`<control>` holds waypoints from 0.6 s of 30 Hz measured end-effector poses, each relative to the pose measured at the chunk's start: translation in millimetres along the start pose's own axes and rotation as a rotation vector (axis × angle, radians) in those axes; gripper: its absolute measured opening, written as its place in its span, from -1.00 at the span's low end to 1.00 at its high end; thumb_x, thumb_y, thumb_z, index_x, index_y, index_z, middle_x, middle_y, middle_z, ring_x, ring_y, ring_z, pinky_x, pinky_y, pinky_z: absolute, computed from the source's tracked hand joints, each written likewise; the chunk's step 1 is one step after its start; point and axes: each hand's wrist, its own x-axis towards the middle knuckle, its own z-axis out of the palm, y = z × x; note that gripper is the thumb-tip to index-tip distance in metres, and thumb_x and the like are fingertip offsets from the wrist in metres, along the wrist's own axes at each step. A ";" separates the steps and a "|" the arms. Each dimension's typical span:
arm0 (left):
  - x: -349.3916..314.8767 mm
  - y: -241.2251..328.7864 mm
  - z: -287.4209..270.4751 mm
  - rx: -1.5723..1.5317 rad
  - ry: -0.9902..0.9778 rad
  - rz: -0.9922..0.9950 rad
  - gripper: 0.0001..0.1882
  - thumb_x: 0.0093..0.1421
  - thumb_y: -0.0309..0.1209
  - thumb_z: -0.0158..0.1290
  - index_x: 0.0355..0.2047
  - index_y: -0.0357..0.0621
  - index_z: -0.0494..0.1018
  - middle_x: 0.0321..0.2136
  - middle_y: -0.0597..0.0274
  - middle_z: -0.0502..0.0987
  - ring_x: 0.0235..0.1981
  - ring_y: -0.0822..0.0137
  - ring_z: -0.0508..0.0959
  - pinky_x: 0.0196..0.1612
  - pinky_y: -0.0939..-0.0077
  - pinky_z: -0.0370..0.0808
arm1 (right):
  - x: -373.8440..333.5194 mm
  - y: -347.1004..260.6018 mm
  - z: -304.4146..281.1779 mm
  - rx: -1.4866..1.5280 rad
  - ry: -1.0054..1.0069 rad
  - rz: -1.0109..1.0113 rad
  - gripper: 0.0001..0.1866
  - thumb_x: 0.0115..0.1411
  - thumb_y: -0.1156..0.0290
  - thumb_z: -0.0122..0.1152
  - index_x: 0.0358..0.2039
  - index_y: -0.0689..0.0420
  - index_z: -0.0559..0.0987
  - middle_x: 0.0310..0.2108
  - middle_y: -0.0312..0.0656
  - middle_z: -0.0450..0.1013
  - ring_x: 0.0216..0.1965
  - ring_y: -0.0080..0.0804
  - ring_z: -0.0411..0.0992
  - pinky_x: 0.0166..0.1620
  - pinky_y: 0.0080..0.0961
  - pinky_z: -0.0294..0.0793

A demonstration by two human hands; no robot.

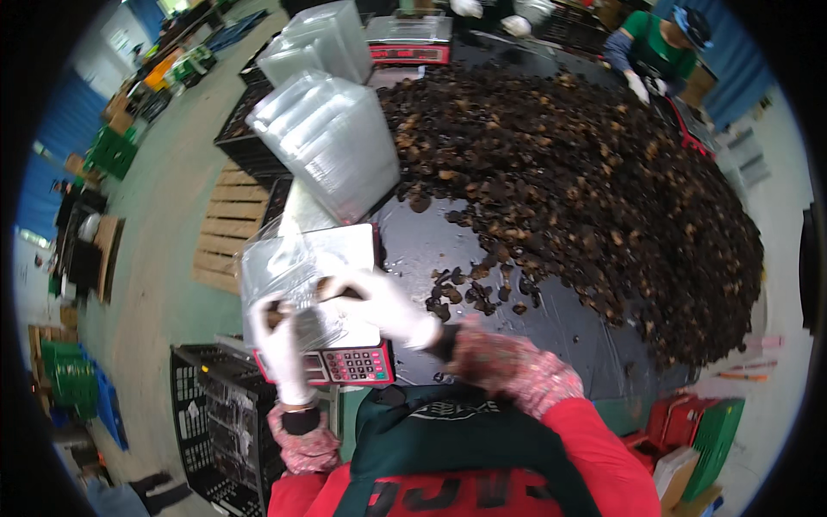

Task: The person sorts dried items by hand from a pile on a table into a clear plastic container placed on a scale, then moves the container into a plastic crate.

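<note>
A red-edged digital scale [357, 364] with a pale metal plate sits at the table's near left corner. On its plate lies a clear plastic box [269, 269], its thin walls partly see-through. My left hand [284, 353], in a white glove, is at the box's near left side, fingers curled round a small dark brown piece. From the right my right hand [388, 308], also gloved in white, reaches over the box. Its fingers pinch a brown piece that looks like those in the heap of dark mushroom-like pieces [568, 189]. My fingers partly hide both pieces.
Tall stacks of clear plastic boxes [332, 142] stand behind the scale. Several loose pieces [474, 291] lie on the black tabletop. Black crates [220, 422] stand at the left below the table, near a wooden pallet [228, 220]. A co-worker [659, 56] stands at the far right.
</note>
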 end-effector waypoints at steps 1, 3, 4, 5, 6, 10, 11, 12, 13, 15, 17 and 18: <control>10.8 6.5 -14.4 -0.024 -0.003 -0.086 -0.73 0.14 -0.56 0.14 -0.13 -0.16 0.43 -0.30 0.36 0.45 -0.30 0.48 0.40 -0.14 0.56 0.39 | 14.7 9.3 26.2 -0.070 0.028 -0.095 -0.86 0.13 0.40 0.24 -0.32 0.17 0.56 -0.23 -0.13 0.45 -0.14 -0.24 0.44 -0.04 -0.41 0.42; 31.6 -27.9 -38.8 0.346 -0.026 0.073 -0.68 0.16 -0.52 0.12 -0.06 -0.20 0.41 -0.22 0.18 0.51 -0.24 0.29 0.52 -0.12 0.44 0.46 | 37.0 24.9 69.7 -0.259 -0.003 -0.155 -0.87 0.12 0.41 0.19 -0.33 0.16 0.56 -0.22 -0.13 0.43 -0.11 -0.18 0.42 -0.01 -0.34 0.40; 34.0 -27.2 -41.0 0.580 -0.057 0.160 -0.65 0.16 -0.52 0.10 -0.02 -0.21 0.40 -0.18 0.09 0.52 -0.20 0.18 0.57 -0.12 0.39 0.48 | 41.9 28.6 79.8 -0.379 -0.051 -0.112 -0.85 0.11 0.41 0.16 -0.31 0.15 0.56 -0.21 -0.13 0.43 -0.10 -0.14 0.40 0.02 -0.27 0.38; 30.0 -25.1 -39.4 0.719 -0.158 0.224 -0.58 0.14 -0.52 0.07 0.04 -0.20 0.36 -0.11 -0.03 0.49 -0.13 -0.02 0.56 -0.11 0.29 0.51 | 40.2 32.7 84.7 -0.502 -0.062 -0.085 -0.83 0.11 0.39 0.16 -0.29 0.15 0.57 -0.18 -0.12 0.43 -0.06 -0.10 0.38 0.05 -0.21 0.36; 27.3 -28.7 -39.5 0.841 -0.249 0.255 -0.48 0.11 -0.52 0.08 0.12 -0.16 0.30 -0.03 0.01 0.46 -0.13 -0.07 0.55 -0.13 0.23 0.52 | 36.8 34.9 89.9 -0.620 -0.083 -0.057 -0.80 0.10 0.38 0.15 -0.27 0.16 0.57 -0.16 -0.10 0.43 -0.02 -0.07 0.36 0.09 -0.16 0.33; 21.4 -24.5 -39.2 0.989 -0.419 0.305 -0.17 -0.06 -0.37 0.33 0.22 -0.18 0.22 0.06 0.00 0.41 -0.16 0.00 0.58 -0.15 0.25 0.54 | 3.1 39.8 47.4 -0.362 0.153 -0.251 -0.80 0.10 0.41 0.17 -0.26 0.15 0.60 -0.05 -0.06 0.45 -0.02 -0.07 0.41 0.09 -0.23 0.37; 21.3 -21.4 -42.2 1.000 -0.395 0.310 -0.15 -0.05 -0.39 0.31 0.26 -0.13 0.18 0.09 0.02 0.39 -0.12 0.00 0.56 -0.13 0.26 0.54 | -9.5 44.7 21.8 -0.440 0.262 -0.202 -0.82 0.09 0.43 0.17 -0.27 0.14 0.61 -0.08 -0.07 0.47 -0.05 -0.09 0.43 0.07 -0.24 0.39; 20.8 -17.6 -45.0 1.009 -0.369 0.315 -0.12 -0.03 -0.40 0.29 0.30 -0.08 0.14 0.12 0.04 0.37 -0.08 0.00 0.54 -0.11 0.26 0.53 | -23.5 54.6 -8.9 -0.518 0.371 -0.154 -0.83 0.09 0.45 0.16 -0.28 0.13 0.61 -0.10 -0.09 0.49 -0.08 -0.10 0.45 0.04 -0.25 0.41; 19.5 -10.2 -44.7 0.972 -0.310 0.294 -0.17 0.00 -0.40 0.27 0.29 -0.06 0.17 0.12 0.06 0.38 -0.10 -0.01 0.54 -0.12 0.27 0.53 | -35.8 65.2 -40.9 -0.730 0.393 -0.166 -0.85 0.09 0.44 0.16 -0.31 0.10 0.63 -0.15 -0.11 0.52 -0.08 -0.09 0.44 0.02 -0.26 0.42; 8.6 13.2 -29.4 0.744 -0.218 0.374 -0.40 0.11 -0.49 0.18 0.19 -0.10 0.33 0.01 0.09 0.47 -0.11 0.16 0.57 -0.11 0.39 0.53 | -70.7 101.0 -89.0 -1.077 0.425 0.073 -0.81 0.09 0.42 0.16 -0.27 0.07 0.65 -0.12 -0.17 0.52 -0.02 -0.13 0.40 0.06 -0.24 0.37; -8.9 27.3 -1.2 0.448 -0.247 0.465 -0.62 0.18 -0.55 0.12 0.04 -0.16 0.46 -0.11 0.09 0.54 -0.13 0.30 0.56 -0.09 0.46 0.50 | -94.8 110.5 -97.9 -1.200 0.349 0.069 -0.78 0.09 0.39 0.19 -0.23 0.03 0.64 -0.16 -0.20 0.53 -0.05 -0.14 0.40 0.00 -0.22 0.37; -25.4 25.9 17.2 0.300 -0.335 0.412 -0.71 0.20 -0.54 0.11 -0.04 -0.19 0.49 -0.15 0.08 0.56 -0.14 0.24 0.57 -0.07 0.44 0.49 | -103.8 110.4 -101.2 -1.241 0.287 0.030 -0.78 0.10 0.40 0.19 -0.21 0.02 0.64 -0.19 -0.22 0.53 -0.08 -0.15 0.40 -0.03 -0.21 0.37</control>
